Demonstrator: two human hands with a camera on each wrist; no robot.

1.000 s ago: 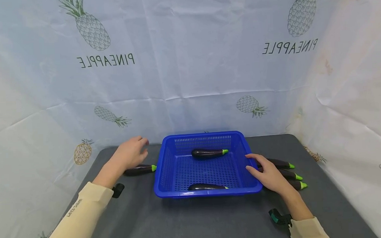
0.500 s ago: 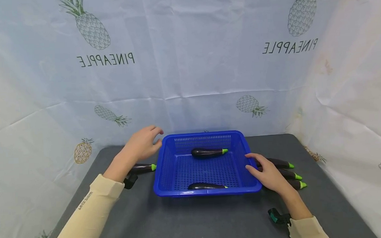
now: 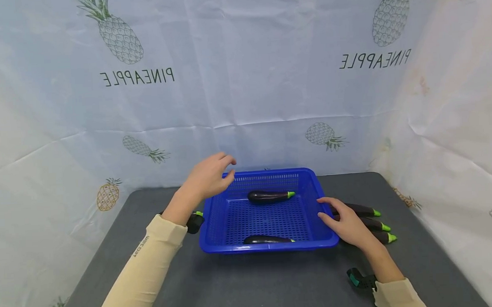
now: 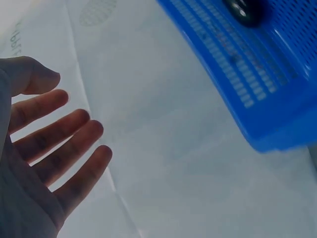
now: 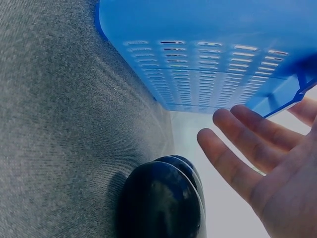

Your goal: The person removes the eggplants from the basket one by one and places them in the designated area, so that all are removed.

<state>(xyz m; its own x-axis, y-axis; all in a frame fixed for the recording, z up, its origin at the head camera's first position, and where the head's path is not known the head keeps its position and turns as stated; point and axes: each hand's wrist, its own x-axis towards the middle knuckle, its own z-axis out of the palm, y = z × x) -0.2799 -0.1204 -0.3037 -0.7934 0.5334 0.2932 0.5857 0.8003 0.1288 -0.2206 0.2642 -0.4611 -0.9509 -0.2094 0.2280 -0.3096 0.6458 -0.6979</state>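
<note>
A blue plastic basket (image 3: 270, 247) stands mid-table, one eggplant (image 3: 268, 197) lying toward its back and a second eggplant (image 3: 268, 239) along its front wall. My left hand (image 3: 207, 178) is over the basket's back left corner, holding nothing, its fingers spread apart in the left wrist view. At the right rim, my right hand (image 3: 348, 224) has its thumb and fingertips right by the edge. The right wrist view shows those fingers (image 5: 237, 163) fairly straight outside the slotted wall. Under and beyond this hand lie several eggplants (image 3: 370, 225), partly hidden by it.
Left of the basket, a green eggplant stem (image 3: 198, 213) peeks out from behind my left wrist, its body mostly hidden. The dark grey table (image 3: 256, 286) meets a white pineapple-print cloth (image 3: 251, 80) at the back and sides.
My left hand has moved right and away from me, from above the left eggplant to the basket's back left corner. The right hand and basket have stayed in place.
</note>
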